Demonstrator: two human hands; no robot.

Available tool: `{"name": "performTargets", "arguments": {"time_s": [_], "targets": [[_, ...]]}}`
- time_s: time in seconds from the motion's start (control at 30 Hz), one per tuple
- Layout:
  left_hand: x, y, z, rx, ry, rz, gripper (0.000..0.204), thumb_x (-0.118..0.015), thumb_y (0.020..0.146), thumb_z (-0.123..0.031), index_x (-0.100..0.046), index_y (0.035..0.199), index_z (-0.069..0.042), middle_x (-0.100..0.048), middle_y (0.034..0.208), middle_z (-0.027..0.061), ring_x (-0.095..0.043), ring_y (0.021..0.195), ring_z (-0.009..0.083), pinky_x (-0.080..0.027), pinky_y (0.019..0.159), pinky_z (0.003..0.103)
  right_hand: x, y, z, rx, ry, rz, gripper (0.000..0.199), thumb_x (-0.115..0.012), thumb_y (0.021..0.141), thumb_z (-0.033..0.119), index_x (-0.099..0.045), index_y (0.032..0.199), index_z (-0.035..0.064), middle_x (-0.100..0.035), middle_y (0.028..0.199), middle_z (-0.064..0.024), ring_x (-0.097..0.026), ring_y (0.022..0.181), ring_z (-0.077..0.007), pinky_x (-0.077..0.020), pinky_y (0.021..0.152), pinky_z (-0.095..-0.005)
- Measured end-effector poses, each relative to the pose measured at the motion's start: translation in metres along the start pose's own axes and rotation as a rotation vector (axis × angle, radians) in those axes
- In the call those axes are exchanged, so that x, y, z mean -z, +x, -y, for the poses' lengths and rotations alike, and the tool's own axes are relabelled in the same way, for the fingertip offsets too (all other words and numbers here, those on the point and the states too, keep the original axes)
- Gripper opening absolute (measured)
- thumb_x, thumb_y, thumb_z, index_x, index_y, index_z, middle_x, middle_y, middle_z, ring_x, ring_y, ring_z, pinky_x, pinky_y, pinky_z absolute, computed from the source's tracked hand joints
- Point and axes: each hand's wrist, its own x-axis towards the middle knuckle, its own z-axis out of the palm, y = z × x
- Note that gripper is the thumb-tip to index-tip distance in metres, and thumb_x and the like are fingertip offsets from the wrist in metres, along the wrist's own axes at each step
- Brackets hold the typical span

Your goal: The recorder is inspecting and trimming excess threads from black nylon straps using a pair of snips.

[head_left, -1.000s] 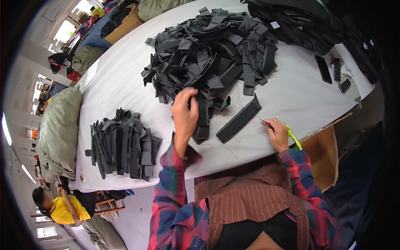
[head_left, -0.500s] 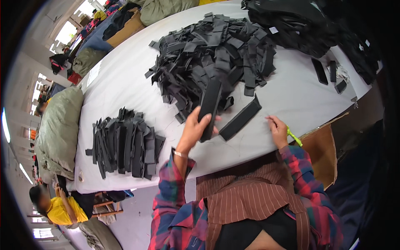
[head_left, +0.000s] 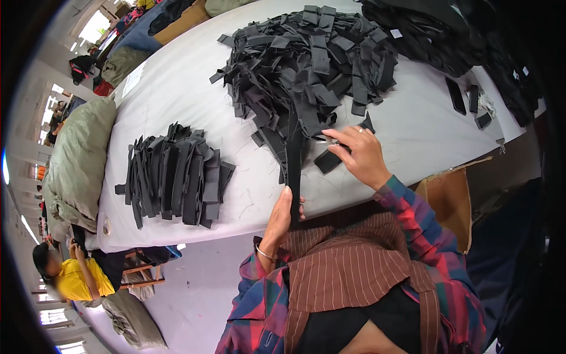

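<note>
My left hand (head_left: 282,215) is closed round the near end of a long black fabric strip (head_left: 293,171), thumb on top. The strip points away from me, and its far end overlaps a big heap of black fabric strips (head_left: 283,65). Just right of it, my right hand (head_left: 362,153) has thumb and forefinger together. Something thin and shiny shows at these fingertips, too small to name. Partly covered by that hand, another black strip (head_left: 328,161) lies on the table. To the left, more black strips (head_left: 174,177) are laid side by side in a neater pile.
The white-covered table (head_left: 177,94) has loose threads on it. Dark garments (head_left: 424,41) fill its far right, with a phone (head_left: 455,96) nearby. A cardboard box (head_left: 451,200) stands below the right edge. At the left are a stuffed sack (head_left: 79,159) and a person in yellow (head_left: 79,277).
My left hand has drawn its strip nearer to me and turned it more upright in the picture. My right hand has moved left and away from me, over the loose strip.
</note>
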Motion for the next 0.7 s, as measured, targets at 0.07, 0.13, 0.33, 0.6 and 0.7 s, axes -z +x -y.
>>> {"name": "performTargets", "arguments": {"time_s": [0.07, 0.13, 0.33, 0.6, 0.7], "targets": [[0.006, 0.001, 0.007, 0.007, 0.023, -0.010, 0.043, -0.034, 0.099, -0.044, -0.050, 0.102, -0.004, -0.053, 0.086, 0.0036, -0.049, 0.067, 0.0093, -0.046, 0.060, 0.025, -0.005, 0.017, 0.010, 0.114, -0.080, -0.028, 0.027, -0.068, 0.077, 0.017, -0.066, 0.104, 0.0134, -0.055, 0.075, -0.0019, -0.052, 0.071, -0.0210, -0.0374, 0.065, -0.0335], [-0.001, 0.001, 0.008, -0.039, 0.038, -0.061, 0.046, -0.033, 0.099, -0.045, -0.052, 0.099, -0.003, -0.053, 0.085, 0.0047, -0.051, 0.067, 0.0102, -0.046, 0.060, 0.025, -0.010, 0.033, 0.013, 0.192, -0.160, -0.052, 0.023, -0.067, 0.077, 0.018, -0.065, 0.100, 0.0128, -0.054, 0.075, -0.0019, -0.053, 0.073, -0.0215, -0.0376, 0.066, -0.0343], [-0.011, 0.005, 0.009, -0.103, 0.033, -0.107, 0.045, -0.034, 0.099, -0.044, -0.051, 0.095, -0.002, -0.052, 0.085, 0.0055, -0.050, 0.067, 0.0101, -0.046, 0.060, 0.025, -0.033, 0.063, -0.004, 0.372, -0.450, 0.033, 0.005, -0.062, 0.068, 0.006, -0.061, 0.072, 0.0094, -0.054, 0.069, -0.0033, -0.055, 0.076, -0.0204, -0.0369, 0.068, -0.0340], [-0.008, 0.007, 0.012, -0.129, 0.054, -0.072, 0.038, -0.035, 0.100, -0.042, -0.048, 0.102, -0.006, -0.050, 0.085, 0.0035, -0.048, 0.065, 0.0083, -0.044, 0.057, 0.023, -0.054, 0.081, -0.004, 0.481, -0.555, 0.140, 0.004, -0.059, 0.070, 0.009, -0.062, 0.067, 0.0089, -0.058, 0.066, -0.0031, -0.056, 0.073, -0.0187, -0.0382, 0.069, -0.0332], [-0.009, 0.007, 0.014, -0.135, 0.054, -0.073, 0.038, -0.035, 0.100, -0.041, -0.048, 0.107, -0.006, -0.050, 0.084, 0.0031, -0.047, 0.064, 0.0075, -0.043, 0.056, 0.021, -0.063, 0.086, -0.007, 0.477, -0.578, 0.168, 0.004, -0.060, 0.070, 0.011, -0.063, 0.068, 0.0087, -0.060, 0.066, -0.0040, -0.058, 0.073, -0.0191, -0.0397, 0.069, -0.0337]]}}
